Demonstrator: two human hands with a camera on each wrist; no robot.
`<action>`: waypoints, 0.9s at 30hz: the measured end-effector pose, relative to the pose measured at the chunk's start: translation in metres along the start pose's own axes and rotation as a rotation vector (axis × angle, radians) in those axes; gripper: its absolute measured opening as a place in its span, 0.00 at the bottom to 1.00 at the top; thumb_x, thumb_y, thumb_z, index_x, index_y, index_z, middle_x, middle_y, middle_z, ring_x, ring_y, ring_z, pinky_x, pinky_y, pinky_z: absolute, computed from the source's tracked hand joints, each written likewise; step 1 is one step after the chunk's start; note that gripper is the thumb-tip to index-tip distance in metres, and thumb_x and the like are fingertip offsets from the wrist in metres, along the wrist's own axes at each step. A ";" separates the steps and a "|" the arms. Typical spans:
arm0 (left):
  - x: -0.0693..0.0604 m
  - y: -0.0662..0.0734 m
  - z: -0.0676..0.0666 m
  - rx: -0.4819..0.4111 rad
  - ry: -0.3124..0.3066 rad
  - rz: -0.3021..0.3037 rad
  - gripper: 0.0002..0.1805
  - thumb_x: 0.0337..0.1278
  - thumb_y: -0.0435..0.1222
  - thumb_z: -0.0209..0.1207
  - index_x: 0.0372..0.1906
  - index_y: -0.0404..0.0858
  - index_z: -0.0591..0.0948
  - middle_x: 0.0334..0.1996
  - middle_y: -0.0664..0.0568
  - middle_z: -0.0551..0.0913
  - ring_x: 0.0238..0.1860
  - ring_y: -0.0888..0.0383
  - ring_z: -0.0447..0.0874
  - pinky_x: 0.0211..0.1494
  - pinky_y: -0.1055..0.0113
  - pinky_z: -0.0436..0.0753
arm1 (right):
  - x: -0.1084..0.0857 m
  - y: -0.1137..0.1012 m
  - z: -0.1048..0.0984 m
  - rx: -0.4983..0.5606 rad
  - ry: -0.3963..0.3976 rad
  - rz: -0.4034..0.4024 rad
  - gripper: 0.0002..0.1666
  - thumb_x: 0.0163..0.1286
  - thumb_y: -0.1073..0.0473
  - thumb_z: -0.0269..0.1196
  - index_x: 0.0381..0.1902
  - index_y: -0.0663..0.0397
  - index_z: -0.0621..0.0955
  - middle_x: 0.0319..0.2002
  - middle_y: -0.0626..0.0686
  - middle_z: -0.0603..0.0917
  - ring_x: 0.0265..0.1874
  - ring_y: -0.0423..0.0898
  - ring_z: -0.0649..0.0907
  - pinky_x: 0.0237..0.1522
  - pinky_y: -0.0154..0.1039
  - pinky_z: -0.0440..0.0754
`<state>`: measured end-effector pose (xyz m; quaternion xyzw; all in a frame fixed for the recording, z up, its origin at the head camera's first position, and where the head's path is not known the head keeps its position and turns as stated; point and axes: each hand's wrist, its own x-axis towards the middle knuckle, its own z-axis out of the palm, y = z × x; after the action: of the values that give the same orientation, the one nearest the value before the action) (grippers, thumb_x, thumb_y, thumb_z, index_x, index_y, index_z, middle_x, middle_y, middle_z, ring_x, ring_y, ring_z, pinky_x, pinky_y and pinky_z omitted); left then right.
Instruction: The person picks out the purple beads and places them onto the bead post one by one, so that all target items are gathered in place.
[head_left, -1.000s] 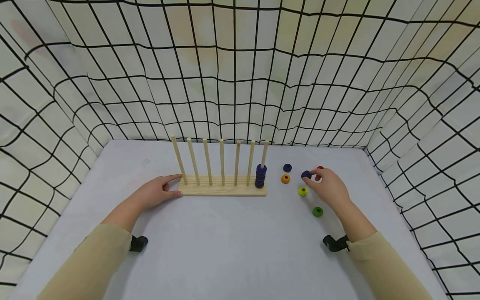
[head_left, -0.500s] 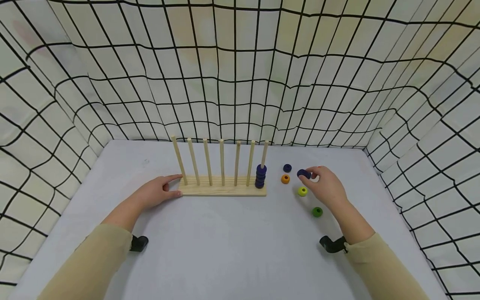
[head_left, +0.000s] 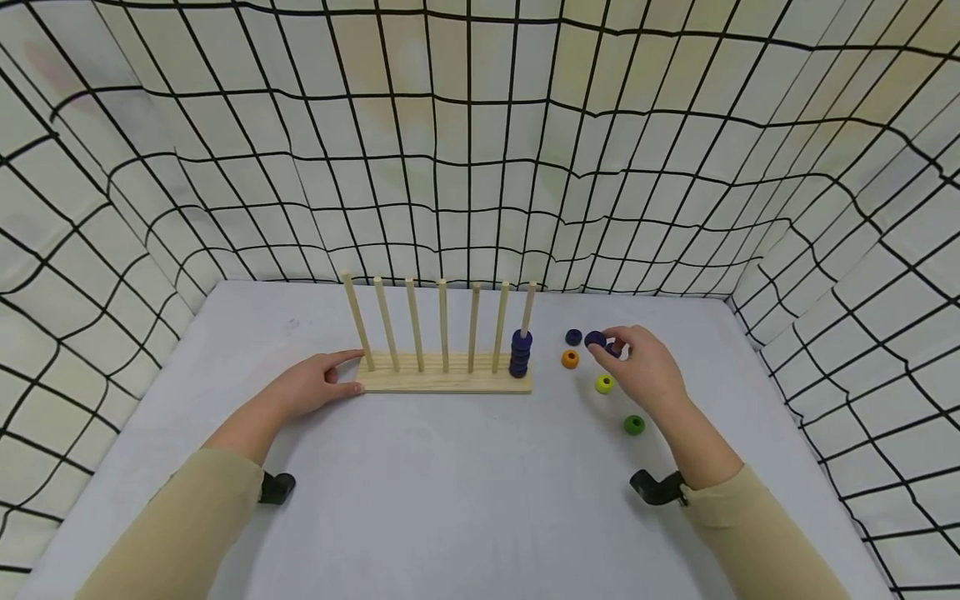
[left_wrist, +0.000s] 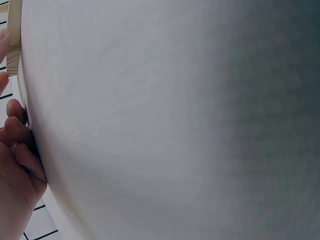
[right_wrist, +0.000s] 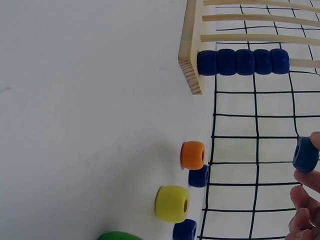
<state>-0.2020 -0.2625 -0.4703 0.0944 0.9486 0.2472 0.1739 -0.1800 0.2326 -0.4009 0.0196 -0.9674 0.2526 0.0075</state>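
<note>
A wooden peg rack (head_left: 446, 383) with several upright dowels stands mid-table. Its rightmost peg carries a stack of several dark blue beads (right_wrist: 245, 62). My left hand (head_left: 311, 385) grips the rack's left end, thumb at the front and a finger at the back. Between thumb and fingertips, my right hand (head_left: 651, 373) pinches a blue bead (right_wrist: 306, 155), held above the table to the right of the rack. One loose blue bead (head_left: 573, 337) lies by the rack, and another blue bead (head_left: 613, 350) is partly hidden behind the right hand.
Loose on the white table (head_left: 450, 500) lie an orange bead (head_left: 570, 359), a yellow bead (head_left: 604, 383) and a green bead (head_left: 634, 425). Black netting (head_left: 472, 183) over white cloth encloses the back and sides. Dark wrist devices (head_left: 656, 487) stick out from the sleeves.
My right hand has lifted the blue bead and moved it left, toward the rack. Another blue bead has come into view beneath it. The left hand has stayed put.
</note>
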 end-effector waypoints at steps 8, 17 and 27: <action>-0.002 0.003 -0.001 -0.013 0.002 0.007 0.41 0.61 0.55 0.64 0.74 0.44 0.66 0.27 0.50 0.68 0.27 0.55 0.63 0.33 0.60 0.63 | 0.002 -0.009 -0.002 0.010 0.020 -0.019 0.29 0.71 0.41 0.61 0.61 0.54 0.79 0.44 0.56 0.79 0.39 0.52 0.74 0.36 0.44 0.72; -0.002 0.001 -0.001 -0.003 -0.003 0.002 0.42 0.60 0.56 0.64 0.75 0.44 0.65 0.27 0.50 0.67 0.28 0.55 0.63 0.33 0.60 0.63 | 0.004 -0.017 -0.003 0.020 0.030 -0.044 0.28 0.70 0.42 0.63 0.61 0.53 0.80 0.42 0.54 0.79 0.39 0.51 0.75 0.34 0.42 0.74; -0.002 0.002 -0.002 -0.015 -0.007 -0.003 0.42 0.61 0.55 0.64 0.75 0.43 0.65 0.27 0.50 0.67 0.28 0.55 0.62 0.32 0.61 0.62 | 0.005 -0.027 -0.005 0.052 0.062 -0.074 0.27 0.69 0.43 0.64 0.59 0.53 0.81 0.41 0.53 0.79 0.37 0.50 0.73 0.33 0.42 0.71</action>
<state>-0.2007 -0.2618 -0.4675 0.0927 0.9462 0.2537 0.1782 -0.1841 0.2111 -0.3837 0.0478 -0.9584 0.2775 0.0463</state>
